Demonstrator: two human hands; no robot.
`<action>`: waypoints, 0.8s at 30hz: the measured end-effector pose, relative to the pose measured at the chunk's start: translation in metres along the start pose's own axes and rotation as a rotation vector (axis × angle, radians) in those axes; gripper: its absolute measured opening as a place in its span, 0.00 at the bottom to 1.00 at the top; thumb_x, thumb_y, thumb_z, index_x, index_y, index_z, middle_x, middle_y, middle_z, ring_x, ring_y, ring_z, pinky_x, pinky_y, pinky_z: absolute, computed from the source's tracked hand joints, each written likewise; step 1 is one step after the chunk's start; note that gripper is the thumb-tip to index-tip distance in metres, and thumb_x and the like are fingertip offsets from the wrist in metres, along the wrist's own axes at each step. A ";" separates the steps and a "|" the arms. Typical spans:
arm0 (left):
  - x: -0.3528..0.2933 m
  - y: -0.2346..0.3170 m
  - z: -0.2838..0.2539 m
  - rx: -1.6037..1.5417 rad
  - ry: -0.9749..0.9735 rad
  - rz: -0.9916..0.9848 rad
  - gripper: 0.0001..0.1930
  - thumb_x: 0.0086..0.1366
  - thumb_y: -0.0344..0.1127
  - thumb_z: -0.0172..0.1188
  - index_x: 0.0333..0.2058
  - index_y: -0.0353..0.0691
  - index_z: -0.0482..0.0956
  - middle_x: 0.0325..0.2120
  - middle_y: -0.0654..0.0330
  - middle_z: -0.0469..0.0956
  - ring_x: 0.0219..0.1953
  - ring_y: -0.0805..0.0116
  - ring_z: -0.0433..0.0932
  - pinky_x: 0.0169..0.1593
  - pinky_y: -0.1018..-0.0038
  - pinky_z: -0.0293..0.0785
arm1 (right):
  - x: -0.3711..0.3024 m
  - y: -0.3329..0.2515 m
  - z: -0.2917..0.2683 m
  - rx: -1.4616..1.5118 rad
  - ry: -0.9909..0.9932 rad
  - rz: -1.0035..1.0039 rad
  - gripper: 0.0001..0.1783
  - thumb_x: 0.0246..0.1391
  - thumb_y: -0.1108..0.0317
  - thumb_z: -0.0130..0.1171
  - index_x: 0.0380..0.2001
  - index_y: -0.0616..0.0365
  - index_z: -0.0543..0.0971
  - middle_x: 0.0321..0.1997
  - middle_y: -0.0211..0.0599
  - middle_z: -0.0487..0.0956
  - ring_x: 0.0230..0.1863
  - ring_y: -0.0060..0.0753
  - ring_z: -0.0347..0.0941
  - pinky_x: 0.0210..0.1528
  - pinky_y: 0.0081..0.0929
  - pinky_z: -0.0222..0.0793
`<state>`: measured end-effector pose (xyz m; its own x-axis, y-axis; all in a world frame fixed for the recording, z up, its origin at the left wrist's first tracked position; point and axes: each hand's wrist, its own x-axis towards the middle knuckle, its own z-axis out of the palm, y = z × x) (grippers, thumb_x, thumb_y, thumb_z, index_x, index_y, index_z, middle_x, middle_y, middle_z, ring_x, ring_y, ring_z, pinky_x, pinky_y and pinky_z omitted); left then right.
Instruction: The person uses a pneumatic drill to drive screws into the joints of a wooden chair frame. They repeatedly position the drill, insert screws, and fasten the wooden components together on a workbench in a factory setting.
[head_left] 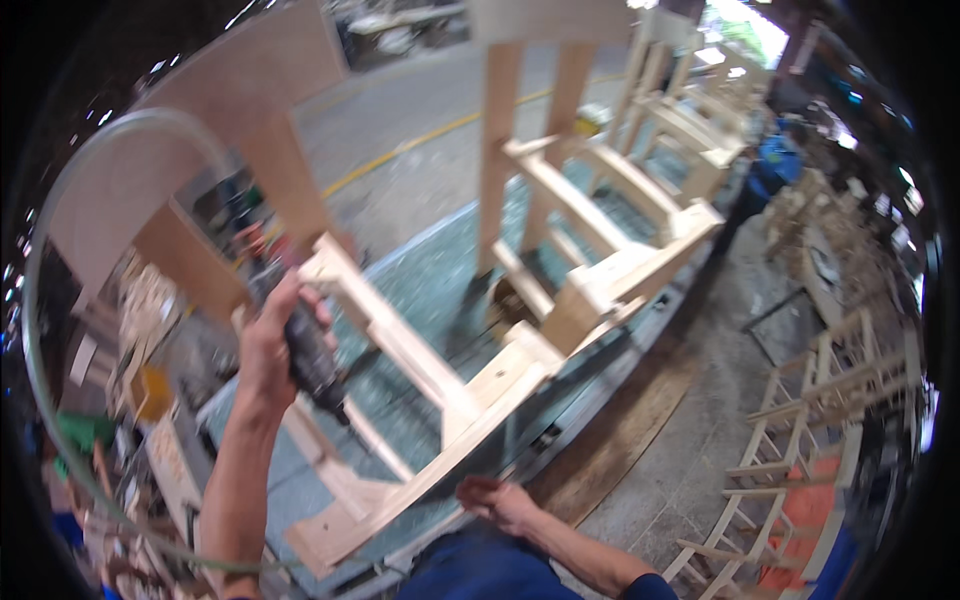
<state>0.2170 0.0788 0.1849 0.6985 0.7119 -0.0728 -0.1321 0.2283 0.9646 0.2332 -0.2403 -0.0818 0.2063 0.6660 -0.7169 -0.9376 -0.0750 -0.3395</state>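
My left hand (268, 345) is wrapped round a dark power screwdriver (312, 362), its thin bit pointing down to the right over a pale wooden chair frame (400, 350). This frame lies on a greenish worktable (430, 265), with joined rails and a broad flat board (200, 90) at its far left end. Lower down, by the table's near edge, my right hand (500, 503) is beside the frame's near rail. Its fingers are drawn together; whether a small thing is in them is hidden by blur.
A clear hose (38, 300) loops round the left side. More chair frames (600, 220) stand along the table to the far right. Ladder-like wooden frames (800, 440) are stacked at the right. A person in blue (775, 165) is at the far right, and a yellow container (150, 393) at left.
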 end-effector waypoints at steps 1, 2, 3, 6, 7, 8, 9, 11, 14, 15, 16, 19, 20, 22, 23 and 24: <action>-0.005 0.011 0.012 -0.018 0.011 0.029 0.20 0.66 0.53 0.57 0.32 0.39 0.74 0.24 0.58 0.76 0.20 0.70 0.77 0.26 0.74 0.78 | -0.004 -0.003 -0.003 0.067 -0.003 0.000 0.21 0.62 0.78 0.53 0.58 0.69 0.68 0.55 0.47 0.76 0.56 0.41 0.75 0.57 0.33 0.75; -0.010 0.022 0.024 -0.051 -0.038 0.058 0.22 0.66 0.55 0.56 0.32 0.38 0.74 0.24 0.57 0.76 0.20 0.68 0.77 0.26 0.73 0.78 | -0.009 -0.005 -0.008 0.116 -0.002 -0.012 0.23 0.62 0.78 0.53 0.59 0.69 0.66 0.56 0.48 0.75 0.56 0.42 0.74 0.59 0.34 0.75; -0.024 0.034 0.027 -0.080 -0.064 0.088 0.24 0.66 0.57 0.55 0.33 0.37 0.73 0.24 0.56 0.76 0.20 0.66 0.78 0.26 0.72 0.78 | -0.016 -0.002 -0.012 0.153 -0.010 -0.006 0.24 0.62 0.78 0.53 0.61 0.70 0.64 0.57 0.49 0.74 0.57 0.43 0.74 0.61 0.36 0.74; -0.058 0.055 0.035 -0.260 -0.171 0.157 0.28 0.66 0.63 0.52 0.35 0.37 0.73 0.24 0.55 0.76 0.21 0.63 0.79 0.25 0.68 0.79 | -0.016 0.004 -0.018 0.176 -0.014 -0.098 0.24 0.64 0.78 0.49 0.62 0.71 0.62 0.60 0.52 0.72 0.59 0.46 0.72 0.65 0.38 0.70; -0.070 0.060 0.038 -0.299 -0.198 0.174 0.28 0.65 0.64 0.51 0.36 0.39 0.74 0.25 0.56 0.76 0.21 0.63 0.78 0.25 0.68 0.78 | -0.016 0.009 -0.019 0.190 -0.032 -0.096 0.23 0.65 0.78 0.47 0.62 0.71 0.62 0.60 0.52 0.71 0.60 0.47 0.71 0.65 0.38 0.69; -0.083 0.064 0.035 -0.305 -0.217 0.197 0.29 0.66 0.65 0.50 0.36 0.39 0.74 0.26 0.55 0.75 0.21 0.62 0.78 0.26 0.66 0.78 | -0.016 0.012 -0.017 0.199 -0.056 -0.090 0.23 0.65 0.78 0.46 0.62 0.71 0.61 0.61 0.53 0.70 0.61 0.47 0.70 0.66 0.38 0.68; -0.093 0.065 0.034 -0.332 -0.240 0.214 0.29 0.67 0.65 0.48 0.37 0.38 0.73 0.26 0.54 0.75 0.22 0.61 0.78 0.26 0.66 0.78 | -0.020 0.010 -0.012 0.205 -0.076 -0.085 0.23 0.66 0.78 0.44 0.63 0.71 0.61 0.62 0.53 0.69 0.62 0.48 0.69 0.67 0.38 0.67; -0.112 0.068 0.031 -0.306 -0.259 0.277 0.30 0.68 0.65 0.47 0.38 0.37 0.72 0.26 0.53 0.75 0.22 0.60 0.78 0.27 0.66 0.78 | -0.033 0.012 0.000 0.160 -0.127 -0.083 0.24 0.65 0.80 0.43 0.63 0.72 0.60 0.64 0.53 0.66 0.66 0.47 0.65 0.70 0.37 0.62; -0.136 0.069 0.018 -0.370 -0.211 0.310 0.33 0.67 0.65 0.47 0.38 0.31 0.72 0.25 0.49 0.74 0.21 0.56 0.79 0.26 0.65 0.80 | -0.053 0.018 0.015 0.123 -0.263 -0.084 0.26 0.67 0.74 0.47 0.66 0.66 0.58 0.66 0.46 0.66 0.66 0.40 0.65 0.66 0.30 0.67; -0.141 0.071 0.012 -0.371 -0.217 0.319 0.33 0.67 0.65 0.47 0.38 0.31 0.72 0.26 0.49 0.74 0.21 0.55 0.79 0.26 0.65 0.80 | -0.055 0.020 0.017 0.152 -0.293 -0.080 0.26 0.66 0.73 0.49 0.64 0.67 0.61 0.64 0.46 0.69 0.64 0.39 0.67 0.63 0.28 0.71; -0.146 0.072 0.008 -0.394 -0.216 0.334 0.34 0.67 0.65 0.47 0.38 0.31 0.72 0.26 0.49 0.74 0.21 0.55 0.79 0.26 0.65 0.80 | -0.056 0.019 0.021 0.157 -0.283 -0.095 0.25 0.66 0.73 0.50 0.64 0.67 0.62 0.62 0.46 0.70 0.63 0.39 0.68 0.60 0.26 0.73; -0.155 0.071 -0.001 -0.459 -0.208 0.359 0.34 0.67 0.66 0.46 0.39 0.32 0.71 0.26 0.48 0.74 0.22 0.54 0.79 0.26 0.64 0.80 | -0.054 0.017 0.025 0.163 -0.170 -0.094 0.23 0.66 0.72 0.49 0.62 0.69 0.64 0.60 0.47 0.72 0.61 0.38 0.71 0.56 0.22 0.76; -0.158 0.071 -0.003 -0.477 -0.202 0.373 0.34 0.67 0.66 0.46 0.39 0.32 0.71 0.26 0.48 0.74 0.22 0.54 0.79 0.26 0.64 0.80 | -0.054 0.014 0.028 0.159 -0.123 -0.084 0.22 0.67 0.72 0.49 0.61 0.69 0.64 0.59 0.47 0.72 0.60 0.38 0.72 0.55 0.21 0.77; -0.162 0.072 -0.008 -0.456 -0.219 0.402 0.32 0.68 0.64 0.46 0.39 0.33 0.71 0.27 0.50 0.74 0.22 0.55 0.79 0.27 0.62 0.80 | -0.059 0.014 0.031 0.184 -0.126 -0.080 0.20 0.66 0.73 0.49 0.59 0.72 0.66 0.59 0.49 0.72 0.60 0.39 0.70 0.61 0.25 0.73; -0.165 0.072 -0.010 -0.454 -0.206 0.409 0.32 0.68 0.64 0.46 0.39 0.32 0.71 0.27 0.49 0.74 0.22 0.55 0.79 0.27 0.62 0.80 | -0.060 0.011 0.033 0.191 -0.133 -0.081 0.20 0.66 0.74 0.49 0.58 0.74 0.66 0.59 0.50 0.71 0.61 0.39 0.70 0.64 0.27 0.71; -0.167 0.071 -0.011 -0.452 -0.193 0.416 0.32 0.68 0.64 0.46 0.39 0.32 0.71 0.27 0.49 0.74 0.22 0.55 0.79 0.26 0.62 0.81 | -0.063 0.012 0.035 0.123 -0.202 -0.119 0.20 0.67 0.75 0.45 0.59 0.76 0.65 0.62 0.52 0.69 0.62 0.41 0.69 0.64 0.26 0.71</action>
<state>0.0832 -0.0170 0.2626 0.6335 0.6785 0.3719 -0.6732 0.2462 0.6973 0.1991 -0.2567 -0.0195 0.2687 0.8005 -0.5358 -0.9396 0.0954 -0.3288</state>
